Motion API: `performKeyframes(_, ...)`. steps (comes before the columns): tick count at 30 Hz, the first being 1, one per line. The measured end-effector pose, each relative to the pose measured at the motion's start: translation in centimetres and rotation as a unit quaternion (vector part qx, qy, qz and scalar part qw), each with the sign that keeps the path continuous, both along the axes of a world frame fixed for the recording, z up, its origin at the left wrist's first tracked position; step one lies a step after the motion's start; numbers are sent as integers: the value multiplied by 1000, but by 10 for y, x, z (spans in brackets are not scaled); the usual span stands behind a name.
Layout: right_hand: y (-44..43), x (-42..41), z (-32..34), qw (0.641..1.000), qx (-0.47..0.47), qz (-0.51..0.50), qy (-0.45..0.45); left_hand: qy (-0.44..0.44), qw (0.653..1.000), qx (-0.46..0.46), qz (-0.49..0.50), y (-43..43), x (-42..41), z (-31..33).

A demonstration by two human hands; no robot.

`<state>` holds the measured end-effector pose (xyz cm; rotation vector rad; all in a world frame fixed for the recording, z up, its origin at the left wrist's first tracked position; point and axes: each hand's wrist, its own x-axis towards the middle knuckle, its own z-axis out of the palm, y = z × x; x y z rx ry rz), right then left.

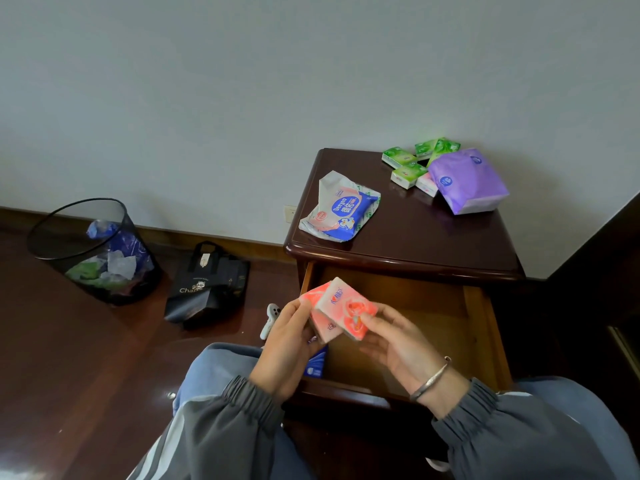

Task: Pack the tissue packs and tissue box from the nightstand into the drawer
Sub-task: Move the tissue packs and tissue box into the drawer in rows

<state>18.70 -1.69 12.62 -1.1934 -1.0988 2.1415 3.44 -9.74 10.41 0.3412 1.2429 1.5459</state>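
Both hands hold pink tissue packs above the open drawer of the dark nightstand. My left hand grips one pink tissue pack; my right hand pinches a second pink pack that overlaps the first. A blue pack lies at the drawer's front left corner, half hidden by my left hand. On the nightstand top lie a blue and pink wipes pack, several small green tissue packs, a pink pack and a large purple tissue pack.
A black mesh waste bin with crumpled wrappers stands on the wooden floor at left. A black paper bag lies beside it, and a small white object is on the floor near the drawer. My knees frame the drawer's front.
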Motion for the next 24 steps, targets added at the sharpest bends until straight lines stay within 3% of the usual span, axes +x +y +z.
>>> performKeyframes(3, 14, 13, 6, 998, 54, 27, 13, 27, 999, -34, -13, 0, -1, 2)
performKeyframes(5, 26, 24, 13, 987, 123, 106, 11, 53, 996, -56, -38, 0, -4, 5)
performKeyframes(9, 46, 28, 31, 902, 306, 286, -101, 86, 986, -88, -113, 0, -2, 11)
performKeyframes(12, 49, 13, 32, 864, 367, 298, -171, 83, 975, -81, -189, 0, 3, 18)
performKeyframes(17, 40, -7, 17, 889, 383, 158, -196, 36, 967, -46, -247, -5, 3, 20)
performKeyframes(20, 31, -11, 4, 901, 371, 82, -209, 54, 973, -52, -218, -7, 2, 17)
performKeyframes(24, 21, -13, -9, 970, 157, 130, -133, 79, 990, -68, -100, -6, 1, 8)
